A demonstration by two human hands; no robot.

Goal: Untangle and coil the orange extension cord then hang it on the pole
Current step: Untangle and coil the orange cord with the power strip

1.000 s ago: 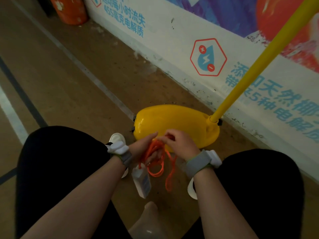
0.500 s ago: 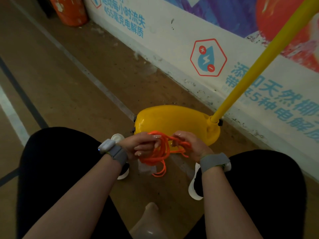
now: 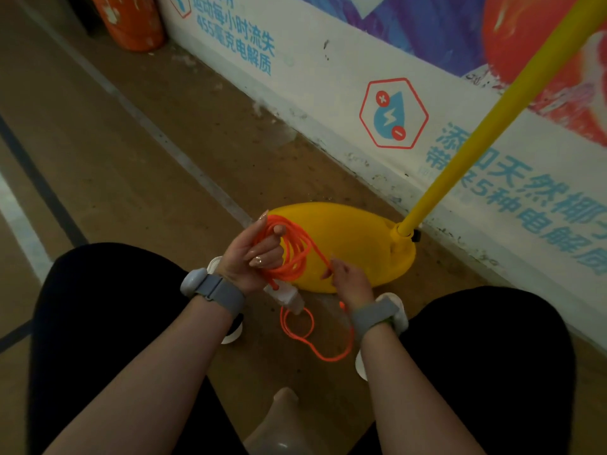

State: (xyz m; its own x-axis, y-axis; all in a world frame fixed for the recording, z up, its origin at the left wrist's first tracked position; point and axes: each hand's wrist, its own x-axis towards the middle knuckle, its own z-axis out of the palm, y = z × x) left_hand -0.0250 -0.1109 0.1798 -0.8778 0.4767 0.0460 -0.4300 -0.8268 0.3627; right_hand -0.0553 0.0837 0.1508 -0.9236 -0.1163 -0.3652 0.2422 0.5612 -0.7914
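Orange extension cord (image 3: 297,257): coiling step in hand, not complete. Your L hand (image 3: 254,257) sits over the near-left edge of the yellow base (image 3: 361,231), fingers curled round several loops, with the bundle hanging across the palm. Your R hand (image 3: 348,280), at the base's near edge, pinches one strand running up to the coil. White socket block (image 3: 290,297) dangles just below the L hand. Slack tail (image 3: 312,339) lies looped on the floor, near side of the base. Pole (image 3: 492,119) rises from the base's far-right end w/ nothing hung on it. Assessment: next move calls for feeding the slack onto the L-hand loops, kept even, before hanging.
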